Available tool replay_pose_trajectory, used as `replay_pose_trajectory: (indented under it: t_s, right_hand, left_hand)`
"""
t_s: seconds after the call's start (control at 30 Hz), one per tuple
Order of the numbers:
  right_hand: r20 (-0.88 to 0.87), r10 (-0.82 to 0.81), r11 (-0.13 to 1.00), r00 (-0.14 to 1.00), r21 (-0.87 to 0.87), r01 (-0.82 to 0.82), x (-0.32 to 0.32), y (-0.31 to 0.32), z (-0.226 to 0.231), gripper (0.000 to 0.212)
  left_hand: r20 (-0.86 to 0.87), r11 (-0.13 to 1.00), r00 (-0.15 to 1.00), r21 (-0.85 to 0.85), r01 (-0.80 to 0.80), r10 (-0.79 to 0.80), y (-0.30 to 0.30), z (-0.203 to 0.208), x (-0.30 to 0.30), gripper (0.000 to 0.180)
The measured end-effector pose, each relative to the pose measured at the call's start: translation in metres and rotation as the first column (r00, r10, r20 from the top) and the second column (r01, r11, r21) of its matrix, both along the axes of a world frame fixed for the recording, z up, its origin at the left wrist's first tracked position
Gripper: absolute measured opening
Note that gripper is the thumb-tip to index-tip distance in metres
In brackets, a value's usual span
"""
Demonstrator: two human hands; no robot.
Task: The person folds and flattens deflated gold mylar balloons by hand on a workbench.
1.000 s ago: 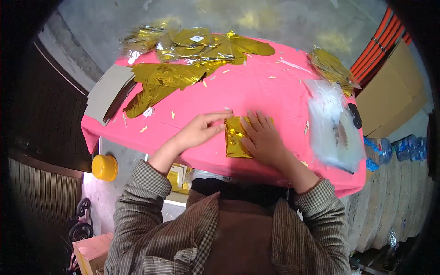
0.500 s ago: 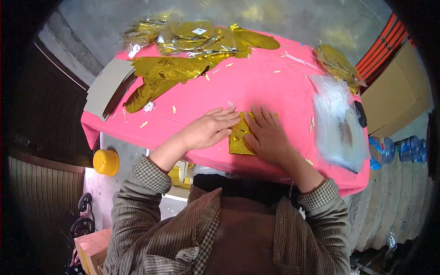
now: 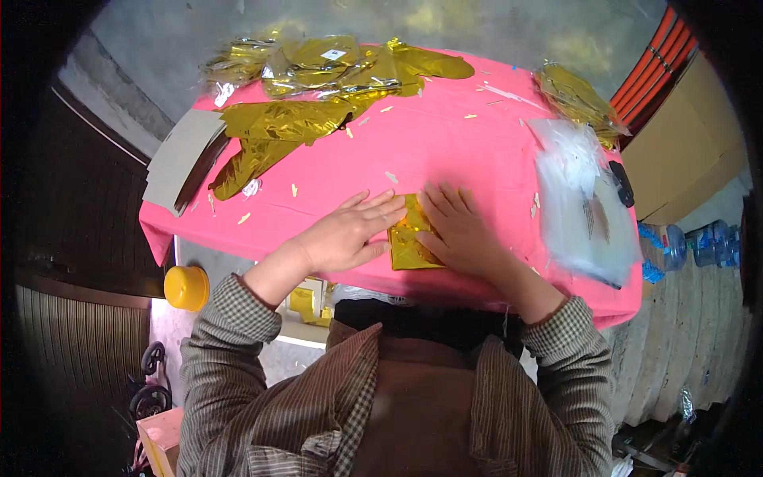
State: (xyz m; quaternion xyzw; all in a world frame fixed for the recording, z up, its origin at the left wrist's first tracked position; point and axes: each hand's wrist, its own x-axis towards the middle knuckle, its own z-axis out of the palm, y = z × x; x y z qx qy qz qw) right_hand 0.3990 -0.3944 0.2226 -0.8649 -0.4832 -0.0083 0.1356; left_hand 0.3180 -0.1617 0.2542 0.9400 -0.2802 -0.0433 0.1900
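Observation:
A folded square of shiny gold foil (image 3: 408, 248) lies near the front edge of the pink-covered table (image 3: 445, 151). My right hand (image 3: 462, 234) rests flat on its right part, fingers stretched out and pointing away from me. My left hand (image 3: 343, 232) is open too, its fingers straight and their tips at the foil's left edge. The palms hide part of the foil's outline. Farther off to the left, a loose gold foil piece shaped like a large balloon (image 3: 278, 127) is spread over the cloth.
Clear-wrapped gold foil packs (image 3: 318, 67) lie along the back edge, with another pack (image 3: 579, 97) at the far right. Clear plastic bags (image 3: 588, 222) and a black object (image 3: 621, 184) are on the right. Grey card sheets (image 3: 181, 159) sit at the left. Small paper scraps dot the cloth.
My left hand has slid a little to the left, baring more of the foil's left side. My right hand stays flat on the foil. The whole view has shifted slightly.

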Motion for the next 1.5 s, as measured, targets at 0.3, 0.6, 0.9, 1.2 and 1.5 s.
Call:
replay_pose_trajectory:
  t_s: [0.3, 0.6, 0.9, 1.2, 1.5]
  right_hand:
    - [-0.022, 0.153, 0.988, 0.988, 0.021, -0.153, -0.025, -0.01, 0.008, 0.061]
    - [-0.644, 0.182, 0.934, 0.744, 0.349, 0.074, 0.009, -0.016, -0.004, 0.05]
    - [-0.82, 0.458, 0.545, 0.343, 0.564, 0.62, 0.036, -0.038, 0.009, 0.05]
    - [-0.843, 0.437, 0.629, 0.315, 0.536, 0.563, 0.022, -0.005, 0.018, 0.032]
    - [-0.877, 0.359, 0.62, 0.319, 0.479, 0.621, 0.026, -0.008, 0.014, 0.028]
  left_hand:
    - [0.244, 0.995, 0.968, -0.094, -0.041, 0.063, -0.022, -0.001, -0.038, 0.049]
    - [0.46, 0.999, 0.887, -0.01, 0.05, -0.04, -0.016, -0.011, -0.021, 0.036]
    - [-0.538, 0.223, 0.777, -0.755, -0.617, 0.326, -0.019, -0.004, -0.007, 0.007]
    - [-0.699, -0.159, 0.713, -0.698, -0.698, -0.056, -0.048, -0.02, 0.015, 0.011]
    - [-0.675, -0.156, 0.736, -0.723, -0.673, -0.05, -0.043, -0.024, 0.012, 0.011]
